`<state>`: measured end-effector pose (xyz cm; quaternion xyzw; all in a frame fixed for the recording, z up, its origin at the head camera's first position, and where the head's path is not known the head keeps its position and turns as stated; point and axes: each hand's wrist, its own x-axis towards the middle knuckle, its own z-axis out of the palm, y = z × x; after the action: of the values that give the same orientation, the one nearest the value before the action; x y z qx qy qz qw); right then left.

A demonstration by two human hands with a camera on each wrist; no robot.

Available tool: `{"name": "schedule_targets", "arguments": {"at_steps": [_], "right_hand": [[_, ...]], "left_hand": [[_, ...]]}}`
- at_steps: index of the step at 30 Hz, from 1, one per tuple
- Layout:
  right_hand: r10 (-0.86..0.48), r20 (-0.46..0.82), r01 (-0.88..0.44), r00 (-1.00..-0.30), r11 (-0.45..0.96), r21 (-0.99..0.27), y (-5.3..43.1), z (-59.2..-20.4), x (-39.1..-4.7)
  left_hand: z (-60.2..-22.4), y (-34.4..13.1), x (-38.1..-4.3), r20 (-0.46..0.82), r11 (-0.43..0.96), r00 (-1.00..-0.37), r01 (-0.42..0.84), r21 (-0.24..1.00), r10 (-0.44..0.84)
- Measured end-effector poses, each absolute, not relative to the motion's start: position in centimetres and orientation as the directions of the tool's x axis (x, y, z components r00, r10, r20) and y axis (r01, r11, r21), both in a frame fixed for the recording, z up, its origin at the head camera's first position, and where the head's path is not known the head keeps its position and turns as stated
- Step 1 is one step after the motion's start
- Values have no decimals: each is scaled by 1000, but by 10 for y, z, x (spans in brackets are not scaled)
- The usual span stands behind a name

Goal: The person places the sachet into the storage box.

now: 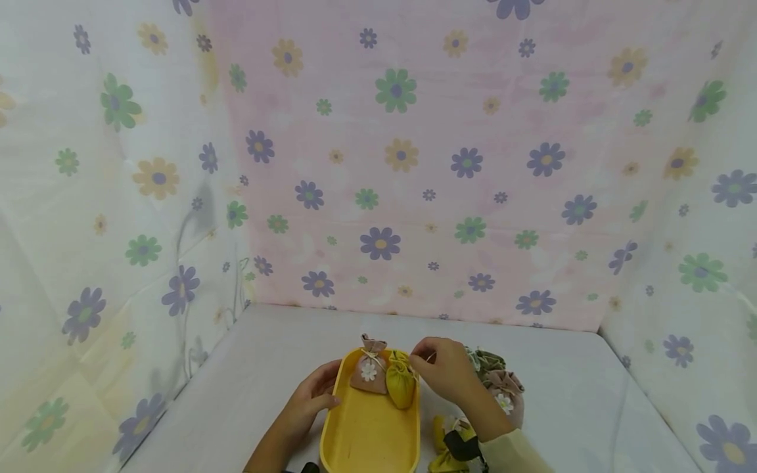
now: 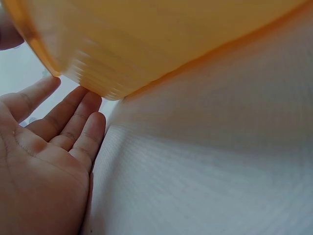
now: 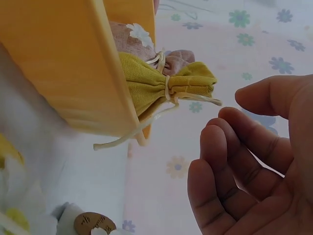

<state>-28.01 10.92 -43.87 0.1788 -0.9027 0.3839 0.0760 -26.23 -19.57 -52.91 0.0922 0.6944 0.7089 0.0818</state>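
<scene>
Looks to be arranging pouches in an oblong yellow plastic tray (image 1: pixel 372 430), with a loose mustard-yellow cloth pouch (image 1: pixel 446 464) to its right, toward the near edge of the desk (image 1: pixel 266 355). Grips the tray's left rim with left hand (image 1: pixel 310 391), thumb at the rim, fingertips against the outer wall. Holds right hand (image 1: pixel 452 371) just outside the tray's far right corner, palm inward, thumb and bent fingers parted, pinching nothing, near the string of a mustard-yellow drawstring pouch (image 1: pixel 402 384). Leans in that corner, beside a dusty-pink flowered pouch (image 1: pixel 369 378). Calls next, probably, for settling that string or reaching right for a pink pouch (image 1: pixel 512 391) and, farther, an olive-green pouch (image 1: pixel 489 359).
</scene>
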Motion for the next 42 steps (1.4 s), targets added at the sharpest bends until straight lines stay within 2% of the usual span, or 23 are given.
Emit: {"name": "schedule_targets", "arguments": {"at_steps": [14,24,31,36,42], "right_hand": [[-420,262,-474,-869,554,-684,131,-440,-254],[-428,252,-472,-868,554,-686,150,-447,-231],[-457,278,-502,-845,497,-708,169,-461,-217],[-499,301,-541,-812,452,-709,182,-472,-213],[-570,359,-627,-739,387,-677,197,-484,-206]], "left_hand": [[-529,-194,-264,12,-18,-975,8,1000,221],[-529,-194,-263,15,-29,-971,8,1000,237],[-528,-195,-262,17,-58,-968,3,998,248],[-528,-194,-263,10,-39,-974,1,999,228],[-528,-193,-262,8,-32,-977,1,999,215]]}}
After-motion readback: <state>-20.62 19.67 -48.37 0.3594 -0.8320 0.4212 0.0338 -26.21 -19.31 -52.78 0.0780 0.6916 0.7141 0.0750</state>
